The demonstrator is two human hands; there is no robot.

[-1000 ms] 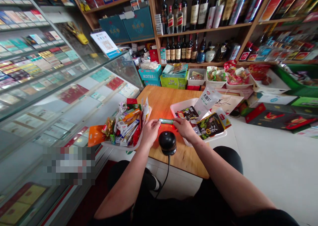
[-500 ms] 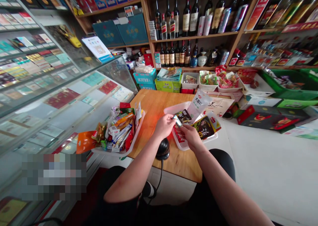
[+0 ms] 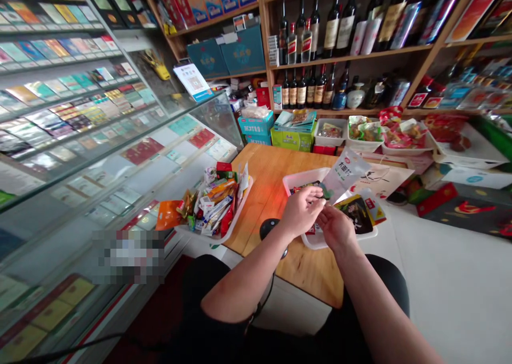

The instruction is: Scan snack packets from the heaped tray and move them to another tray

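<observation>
Over the right-hand white plastic basket [image 3: 316, 240], my two hands are close together. My left hand [image 3: 302, 212] has its fingertips on a small dark-green packet [image 3: 327, 192]; its print is too blurred to read. My right hand [image 3: 338, 229] is turned palm up just beside it, fingers stretched toward the left hand, with nothing visible on the palm. In the basket are a tall clear-and-white snack bag [image 3: 344, 173] and a black-and-yellow snack bag [image 3: 358, 214]. Left of my hands, a black corded device [image 3: 269, 228] stands on the table, partly behind my left forearm.
A second white basket [image 3: 239, 214], heaped with snack packets, sits at the left of the wooden table [image 3: 264, 164]. A red glow falls on the tabletop. A glass display counter [image 3: 160, 156] runs along the left; shelves of bottles [image 3: 332, 28] and snack bins line the back.
The camera view has turned left, shifting the scene rightward. My hands held a small packet between them; now my right hand has opened palm up and the packet is at the left fingertips.
</observation>
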